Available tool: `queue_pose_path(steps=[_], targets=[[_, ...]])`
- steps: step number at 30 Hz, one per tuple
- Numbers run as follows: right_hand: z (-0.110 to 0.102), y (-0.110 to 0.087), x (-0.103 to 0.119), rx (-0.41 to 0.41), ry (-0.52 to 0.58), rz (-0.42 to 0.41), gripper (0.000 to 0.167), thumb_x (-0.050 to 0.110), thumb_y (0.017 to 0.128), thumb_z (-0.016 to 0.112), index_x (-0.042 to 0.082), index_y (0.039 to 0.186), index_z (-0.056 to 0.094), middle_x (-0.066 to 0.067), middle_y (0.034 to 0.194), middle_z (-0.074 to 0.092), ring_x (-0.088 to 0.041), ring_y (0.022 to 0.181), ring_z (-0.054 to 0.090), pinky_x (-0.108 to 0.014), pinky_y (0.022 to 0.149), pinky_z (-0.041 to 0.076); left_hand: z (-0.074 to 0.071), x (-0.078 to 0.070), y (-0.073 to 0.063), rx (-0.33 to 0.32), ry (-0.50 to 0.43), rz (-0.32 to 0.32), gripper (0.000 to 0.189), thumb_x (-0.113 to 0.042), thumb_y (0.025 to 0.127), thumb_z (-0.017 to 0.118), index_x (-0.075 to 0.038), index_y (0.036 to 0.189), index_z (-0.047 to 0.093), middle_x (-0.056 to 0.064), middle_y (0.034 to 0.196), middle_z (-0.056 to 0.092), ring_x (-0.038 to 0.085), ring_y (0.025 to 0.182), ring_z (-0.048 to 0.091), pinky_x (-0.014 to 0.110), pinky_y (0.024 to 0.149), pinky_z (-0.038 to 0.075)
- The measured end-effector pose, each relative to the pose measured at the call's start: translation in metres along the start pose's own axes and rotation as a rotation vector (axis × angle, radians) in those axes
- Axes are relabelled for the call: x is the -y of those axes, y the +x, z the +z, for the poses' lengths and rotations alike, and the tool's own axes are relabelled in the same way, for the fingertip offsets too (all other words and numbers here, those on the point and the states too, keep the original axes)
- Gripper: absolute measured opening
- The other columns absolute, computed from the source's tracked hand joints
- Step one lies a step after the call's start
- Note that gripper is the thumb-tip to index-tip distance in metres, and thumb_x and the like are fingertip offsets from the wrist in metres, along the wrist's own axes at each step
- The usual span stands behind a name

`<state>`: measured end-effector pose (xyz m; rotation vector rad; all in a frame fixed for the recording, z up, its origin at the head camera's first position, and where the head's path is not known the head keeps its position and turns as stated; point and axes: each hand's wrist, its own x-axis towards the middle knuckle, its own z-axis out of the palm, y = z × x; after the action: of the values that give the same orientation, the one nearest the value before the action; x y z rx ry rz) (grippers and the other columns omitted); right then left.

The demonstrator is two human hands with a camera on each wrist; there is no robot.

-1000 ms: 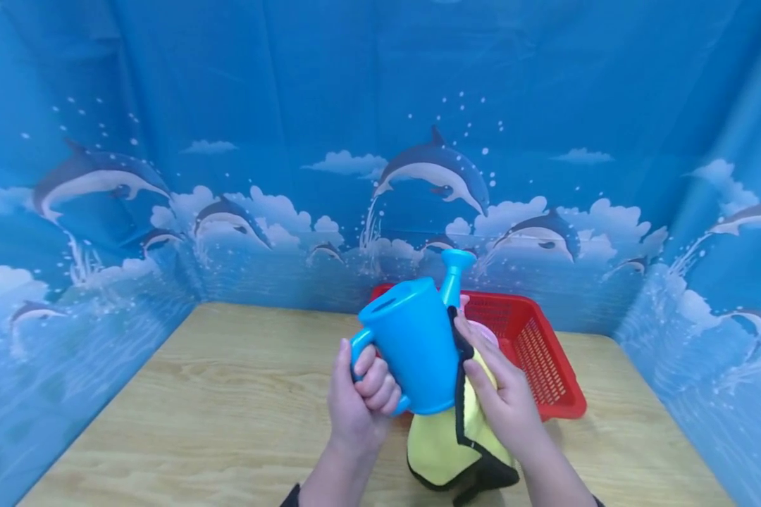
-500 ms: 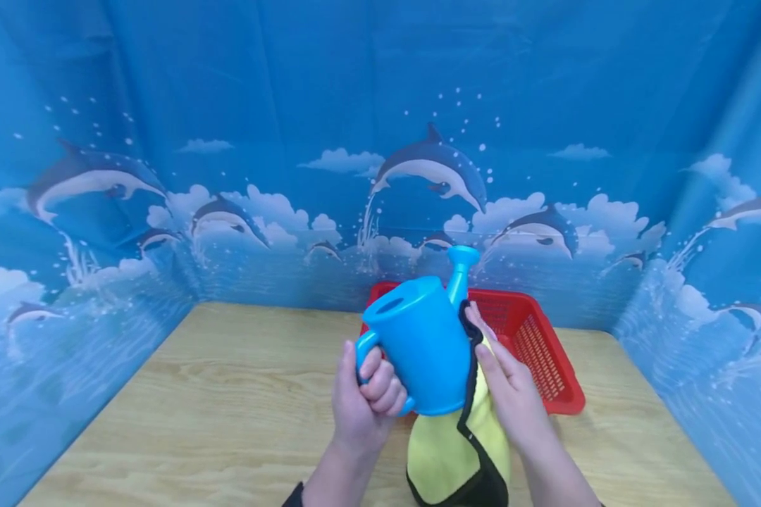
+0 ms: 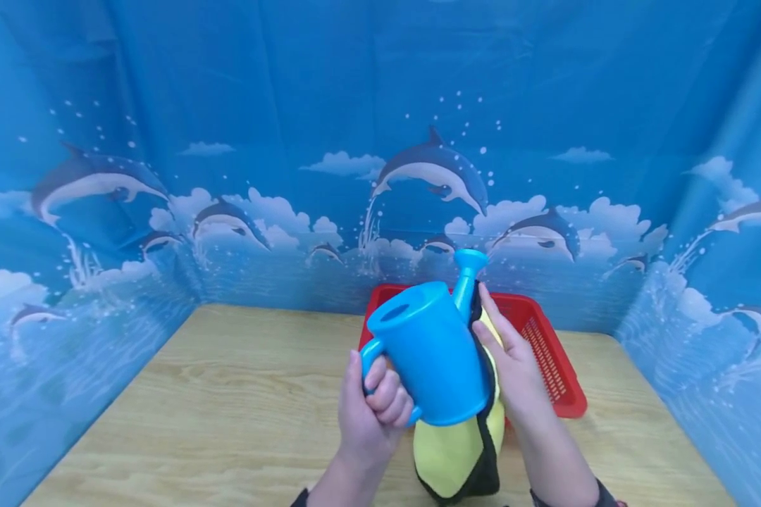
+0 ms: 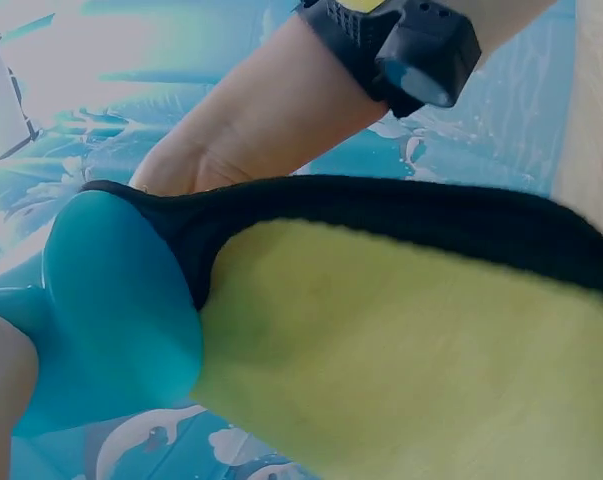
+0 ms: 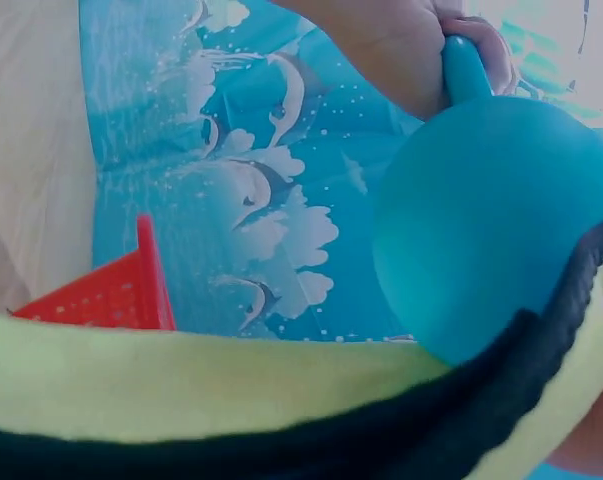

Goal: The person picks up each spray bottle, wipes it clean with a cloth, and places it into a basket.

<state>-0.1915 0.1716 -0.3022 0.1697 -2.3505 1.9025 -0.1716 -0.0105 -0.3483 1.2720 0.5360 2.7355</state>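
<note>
My left hand grips the handle of a blue toy watering can, its fingers curled round it. The can is tilted above the table, its spout up and to the right. A yellow cloth with black edging lies along the can's right side and hangs below it. My right hand presses the cloth against the can with fairly straight fingers. In the left wrist view the cloth covers much of the frame beside the can's base. The right wrist view shows the round base with the cloth across it.
Behind the hands a red perforated basket stands on the wooden table, partly hidden by the can and cloth. A blue dolphin-print curtain encloses the back and sides of the table.
The can has shifted a little to the right with my left hand. My right hand and the cloth have slid up along the can's side toward the spout; the hanging cloth looks narrower.
</note>
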Motion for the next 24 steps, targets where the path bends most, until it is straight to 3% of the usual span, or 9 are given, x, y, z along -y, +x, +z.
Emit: queue_pose_path(steps=[2,5,10,14,19,24], targets=[[0.001,-0.002,0.001,-0.016,0.02,0.103,0.055,0.048,0.097,0.05,0.045,0.148,0.028,0.005,0.159,0.025,-0.031,0.146,0.024,-0.051,0.1,0.045,0.001,-0.002,0.0,0.006,-0.001,0.011,0.043,-0.039,0.107,0.016,-0.019,0.074,0.034,-0.007,0.057,0.023,0.006,0.045,0.019,0.021,0.041,0.009],[0.002,-0.007,0.001,-0.042,0.017,0.215,0.061,0.054,0.095,0.051,0.033,0.149,0.033,-0.003,0.153,0.038,-0.031,0.137,0.042,-0.043,0.096,0.05,0.001,-0.005,0.001,0.022,-0.025,0.027,0.042,-0.038,0.107,0.019,-0.018,0.072,0.03,-0.007,0.057,0.023,0.005,0.044,0.018,0.019,0.04,0.009],[0.001,-0.018,-0.004,-0.065,0.008,0.29,0.064,0.052,0.097,0.049,0.014,0.148,0.038,-0.014,0.137,0.055,-0.02,0.107,0.066,-0.034,0.086,0.055,0.001,-0.011,0.003,0.041,-0.064,0.033,0.044,-0.038,0.107,0.024,-0.015,0.069,0.021,-0.008,0.056,0.022,0.005,0.043,0.016,0.017,0.039,0.009],[-0.001,-0.022,-0.007,-0.078,0.056,0.298,0.061,0.047,0.098,0.049,0.01,0.146,0.041,-0.012,0.125,0.064,-0.01,0.091,0.07,-0.028,0.08,0.057,-0.002,-0.012,0.004,0.067,-0.066,-0.007,0.044,-0.039,0.107,0.024,-0.015,0.069,0.021,-0.008,0.055,0.022,0.005,0.042,0.016,0.018,0.039,0.009],[-0.008,-0.018,-0.006,-0.083,0.087,0.302,0.062,0.052,0.096,0.05,0.012,0.144,0.042,-0.005,0.12,0.065,-0.01,0.092,0.069,-0.026,0.081,0.056,-0.007,-0.009,0.005,0.114,-0.067,-0.097,0.044,-0.042,0.106,0.024,-0.016,0.07,0.022,-0.007,0.056,0.022,0.006,0.043,0.016,0.02,0.039,0.009],[-0.019,-0.005,0.001,-0.129,0.037,0.378,0.07,0.062,0.091,0.047,0.016,0.142,0.043,-0.001,0.115,0.062,-0.009,0.095,0.062,-0.024,0.079,0.053,-0.009,-0.004,0.003,0.076,-0.036,-0.178,0.044,-0.043,0.106,0.023,-0.018,0.07,0.03,-0.006,0.055,0.024,0.008,0.044,0.018,0.022,0.042,0.008]])
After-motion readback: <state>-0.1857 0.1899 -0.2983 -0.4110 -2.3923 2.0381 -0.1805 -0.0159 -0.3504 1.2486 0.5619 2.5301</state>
